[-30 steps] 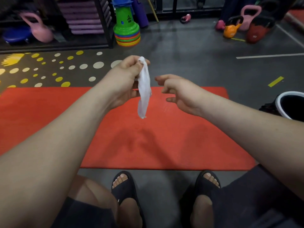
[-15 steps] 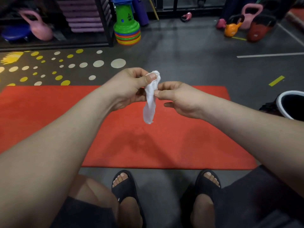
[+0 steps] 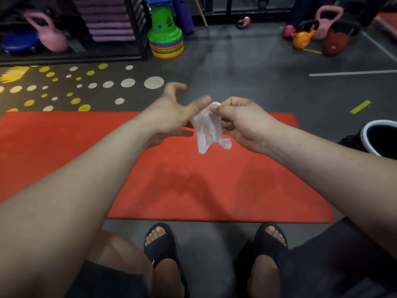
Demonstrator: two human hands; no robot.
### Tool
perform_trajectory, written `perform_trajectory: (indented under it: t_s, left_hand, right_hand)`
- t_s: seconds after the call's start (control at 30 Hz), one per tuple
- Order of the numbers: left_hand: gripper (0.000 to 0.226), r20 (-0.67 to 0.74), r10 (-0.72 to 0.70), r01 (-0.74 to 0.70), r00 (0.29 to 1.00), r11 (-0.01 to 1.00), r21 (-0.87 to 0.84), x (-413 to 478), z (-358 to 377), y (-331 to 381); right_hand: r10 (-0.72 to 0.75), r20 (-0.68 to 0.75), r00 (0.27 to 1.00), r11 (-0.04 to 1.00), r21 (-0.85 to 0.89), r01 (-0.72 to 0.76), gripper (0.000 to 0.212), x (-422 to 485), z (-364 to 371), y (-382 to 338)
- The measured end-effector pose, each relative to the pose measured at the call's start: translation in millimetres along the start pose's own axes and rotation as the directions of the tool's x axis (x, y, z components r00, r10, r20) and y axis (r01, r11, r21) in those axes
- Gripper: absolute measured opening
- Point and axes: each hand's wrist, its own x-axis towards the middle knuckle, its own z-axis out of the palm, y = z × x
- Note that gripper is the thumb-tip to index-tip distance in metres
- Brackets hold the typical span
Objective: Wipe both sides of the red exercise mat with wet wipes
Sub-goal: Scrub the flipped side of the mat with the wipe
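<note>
Fingers (image 3: 174, 88) of the left grip (image 3: 171, 114) are spread and loose, holding nothing. One blurred fingertip sits right by the wipe's top; contact can't be told. The wet wipe (image 3: 207, 129) hangs in the air btw the two grips, over the mat's far half. It is bunched, half unfolded, and thin enough to let red show through. The right grip (image 3: 240, 121) pinches its top edge btw thumb and forefinger.

Judged: the wipe is v. light, limp and damp, prob. clings to itself and tears if yanked. Best taken at two corners, eased apart, then pressed flat under a palm.

The red exercise mat (image 3: 193, 183) lies flat on the grey gym floor (image 3: 236, 67), just ahead of the person's black slides (image 3: 160, 246), w/ its left end out of view. It looks soft and bendy, so a corner or long edge suits the flip.

Room, L to R:
- pink kettlebell (image 3: 52, 38)
- yellow and white floor dots (image 3: 127, 82)
- green cone stack (image 3: 166, 37)
- orange kettlebell (image 3: 301, 39)
- white-rimmed bin (image 3: 365, 134)
</note>
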Motion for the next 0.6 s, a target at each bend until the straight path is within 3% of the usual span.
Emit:
perform_trajectory:
  t_s: [0.07,0.17,0.27,0.33,0.4,0.43,0.53,0.6]
  left_hand:
    - [0.056,-0.015,0.063,-0.062,0.998,0.996,0.058,1.8,4.1,-4.8]
    - [0.028,-0.137,0.046,-0.041,0.99,0.998,0.037,8.8,-5.2,-6.2]
    - [0.029,-0.115,0.018,-0.021,0.993,1.0,-0.023,7.7,-5.5,-4.1]
    - [0.031,-0.083,0.017,-0.017,0.996,1.0,0.005,7.4,-1.7,-5.4]
    - [0.031,-0.057,0.011,-0.009,0.998,0.999,0.038,7.5,0.4,-7.6]
    - [0.029,-0.048,0.023,-0.02,0.999,0.997,0.069,7.9,1.2,-9.4]
    - [0.023,-0.028,0.105,-0.089,0.994,0.934,0.346,6.7,0.0,-10.3]
    - [0.022,-0.031,0.153,-0.117,0.988,0.857,0.503,6.0,-0.1,-10.5]
  right_hand:
    - [0.003,-0.016,1.0,1.0,-0.005,-0.003,0.026,-0.6,0.8,-2.5]
    - [-0.004,-0.214,0.977,1.0,-0.021,0.0,0.02,5.6,-1.9,-2.4]
    - [0.007,-0.275,0.961,1.0,0.002,-0.006,0.028,8.2,-4.1,1.1]
    - [-0.034,-0.227,0.973,0.995,-0.098,0.012,0.027,5.8,-3.8,0.8]
    - [-0.05,-0.107,0.993,0.983,-0.181,0.03,0.014,5.4,-6.3,0.6]
    - [-0.049,-0.025,0.998,0.979,-0.201,0.043,0.017,4.3,-7.9,0.2]
    - [-0.063,0.093,0.994,0.947,-0.307,0.089,0.019,3.4,-12.8,1.1]
    - [-0.076,0.07,0.995,0.889,-0.447,0.1,0.044,0.3,-15.2,-2.1]
